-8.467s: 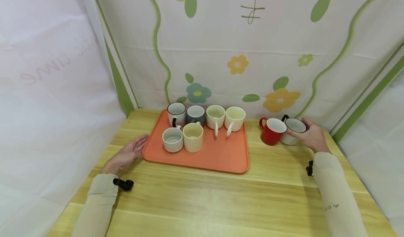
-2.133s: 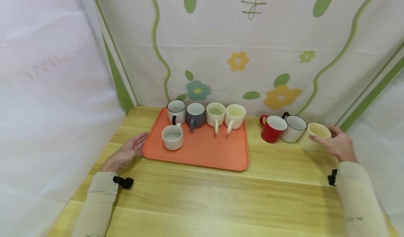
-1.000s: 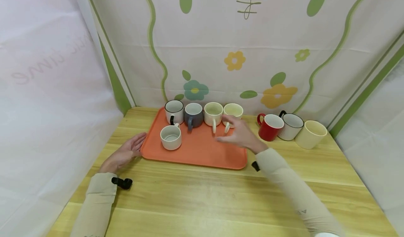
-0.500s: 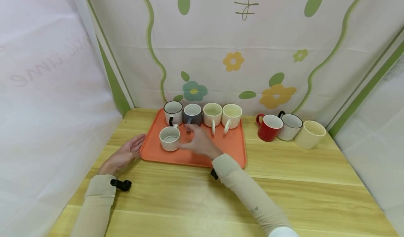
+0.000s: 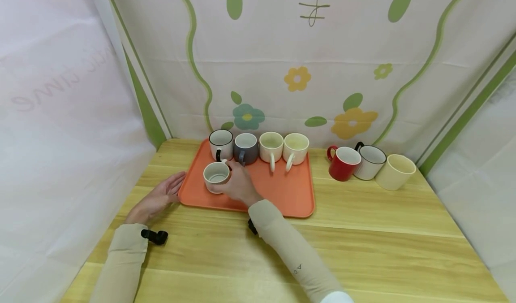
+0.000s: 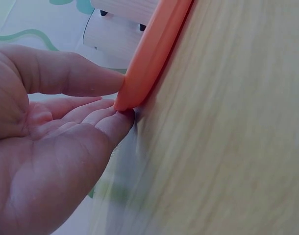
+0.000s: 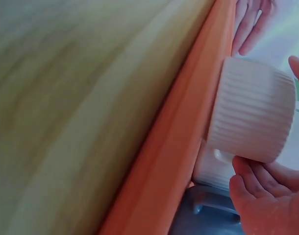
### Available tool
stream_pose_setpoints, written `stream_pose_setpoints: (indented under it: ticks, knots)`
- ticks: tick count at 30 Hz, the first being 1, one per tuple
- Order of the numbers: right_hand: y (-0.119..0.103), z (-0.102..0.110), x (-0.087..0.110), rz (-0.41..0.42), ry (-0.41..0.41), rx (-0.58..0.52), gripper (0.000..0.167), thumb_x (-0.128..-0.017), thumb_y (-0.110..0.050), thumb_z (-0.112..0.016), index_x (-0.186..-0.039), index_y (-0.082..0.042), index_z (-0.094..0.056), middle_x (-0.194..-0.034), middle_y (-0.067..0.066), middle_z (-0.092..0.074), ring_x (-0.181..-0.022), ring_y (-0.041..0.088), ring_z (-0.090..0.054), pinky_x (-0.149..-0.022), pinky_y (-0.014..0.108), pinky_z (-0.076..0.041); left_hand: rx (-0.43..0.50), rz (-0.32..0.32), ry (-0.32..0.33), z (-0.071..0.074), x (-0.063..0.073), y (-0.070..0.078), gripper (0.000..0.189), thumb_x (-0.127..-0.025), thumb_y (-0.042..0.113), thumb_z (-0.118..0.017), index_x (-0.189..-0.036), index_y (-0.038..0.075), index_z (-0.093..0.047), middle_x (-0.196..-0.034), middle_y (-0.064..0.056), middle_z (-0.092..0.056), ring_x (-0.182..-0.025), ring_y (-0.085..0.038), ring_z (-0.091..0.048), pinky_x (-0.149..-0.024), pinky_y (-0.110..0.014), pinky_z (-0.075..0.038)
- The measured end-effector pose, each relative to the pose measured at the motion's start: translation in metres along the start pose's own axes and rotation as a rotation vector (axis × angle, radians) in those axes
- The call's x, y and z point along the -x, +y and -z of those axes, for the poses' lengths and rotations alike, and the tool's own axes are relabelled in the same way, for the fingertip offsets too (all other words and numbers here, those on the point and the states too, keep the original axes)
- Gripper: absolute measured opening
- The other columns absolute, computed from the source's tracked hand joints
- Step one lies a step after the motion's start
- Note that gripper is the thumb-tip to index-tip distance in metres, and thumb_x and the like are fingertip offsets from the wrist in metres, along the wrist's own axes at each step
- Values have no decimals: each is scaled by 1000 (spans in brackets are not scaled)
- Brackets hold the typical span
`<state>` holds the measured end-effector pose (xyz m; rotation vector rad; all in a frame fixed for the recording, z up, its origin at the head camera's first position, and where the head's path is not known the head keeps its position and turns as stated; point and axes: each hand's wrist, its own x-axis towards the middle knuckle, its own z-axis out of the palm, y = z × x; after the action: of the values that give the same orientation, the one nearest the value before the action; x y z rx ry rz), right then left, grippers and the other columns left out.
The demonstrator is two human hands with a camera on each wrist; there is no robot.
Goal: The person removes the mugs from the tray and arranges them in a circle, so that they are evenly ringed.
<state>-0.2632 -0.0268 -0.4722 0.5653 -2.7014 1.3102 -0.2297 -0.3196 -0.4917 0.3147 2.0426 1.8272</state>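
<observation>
In the head view, a low pale ribbed mug [image 5: 212, 177] stands at the front left of an orange tray [image 5: 278, 200]. My right hand [image 5: 238, 184] grips it, thumb across the front and fingers on the handle side. The right wrist view has the fingertips against the mug's ribbed wall [image 7: 252, 110], the thumb near its rim. With its fingers nearly straight, my left hand [image 5: 159, 196] touches the tray's left side. Close up in the left wrist view, its thumb and fingertips meet the tray's rim [image 6: 152, 54].
Along the tray's back stand a black-rimmed white mug [image 5: 221, 144], a blue-grey mug [image 5: 247, 153] and two cream mugs [image 5: 271, 147]. On the wooden table [image 5: 225, 258] to the right are a red mug [image 5: 342, 168], another black-rimmed mug [image 5: 368, 166] and a pale yellow mug [image 5: 395, 175].
The pale yellow mug went from the tray to the table's right end, beside the other black-rimmed mug. My right hand released it and came left to the low ribbed mug. My left hand stayed.
</observation>
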Motion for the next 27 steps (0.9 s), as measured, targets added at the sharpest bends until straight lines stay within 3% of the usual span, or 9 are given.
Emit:
stream_pose_setpoints:
  ticks: [10, 16, 27]
  knots:
    - [-3, -6, -4, -32, 56, 0, 73, -72, -45, -95, -130, -9, -67, -119, 6, -72, -106, 20, -66, -89, 33, -59, -9, -8, -3, 1, 0, -2, 99, -87, -23, -48, -169, 0, 4, -178, -22, 5, -163, -46, 2, -106, -6, -44]
    - [-2, -5, -3, -11, 58, 15, 68, -69, -44, -96, -123, -12, -70, -114, 3, -72, -102, 18, -66, -86, 30, -58, -12, -15, -11, 2, -1, -2, 99, -88, -22, -49, -169, 0, 4, -177, -23, 5, -163, -47, 2, -107, -6, -42]
    - [-1, 26, 17, 35, 7, -140, 67, -68, -31, -99, -125, -10, -69, -114, 6, -73, -98, 21, -71, -82, 27, -58, -12, -15, -10, 3, -2, -3, 98, -88, -22, -48, -169, 1, 3, -178, -21, 4, -163, -45, 2, -108, -6, -42]
